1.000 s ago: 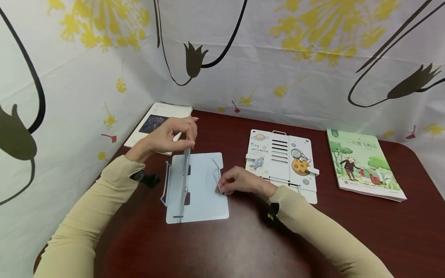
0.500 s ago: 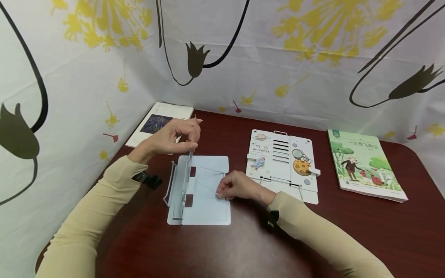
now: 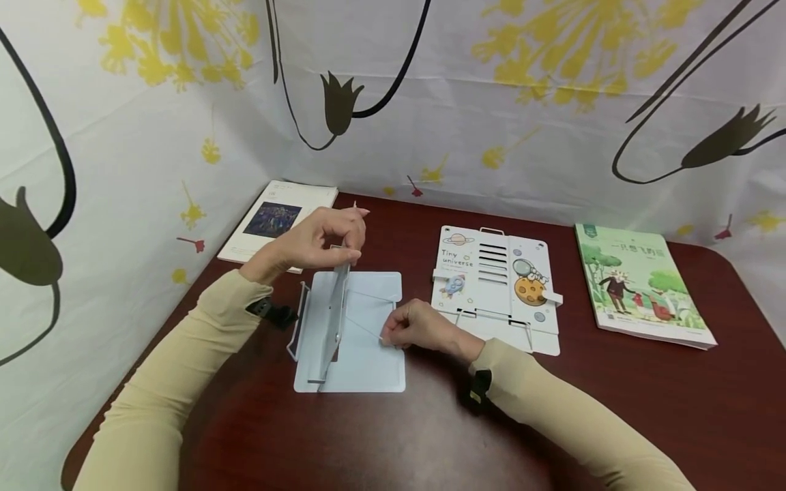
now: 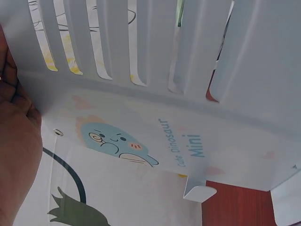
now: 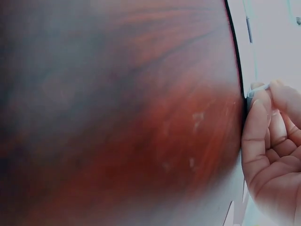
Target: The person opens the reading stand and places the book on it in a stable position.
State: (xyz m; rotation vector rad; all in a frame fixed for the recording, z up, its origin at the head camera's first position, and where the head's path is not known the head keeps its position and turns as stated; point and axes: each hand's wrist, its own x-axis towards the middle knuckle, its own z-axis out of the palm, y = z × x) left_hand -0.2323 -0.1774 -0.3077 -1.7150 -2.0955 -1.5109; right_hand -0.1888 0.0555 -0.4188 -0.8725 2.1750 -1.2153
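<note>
Head view: left hand [image 3: 322,239] pinches the raised panel [image 3: 332,322] of the dinosaur bookstand [image 3: 368,372], left of centre on the worktop [image 3: 442,429], right hand [image 3: 417,323] pinches its wire support [image 3: 364,329]; best steady the panel, easing the wire without bending.

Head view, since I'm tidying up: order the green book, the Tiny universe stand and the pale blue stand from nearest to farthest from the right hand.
From the right hand:
1. Pale blue stand: at the fingers, which pinch its thin wire.
2. Tiny universe stand: just to the right.
3. Green book: farthest right.
</note>
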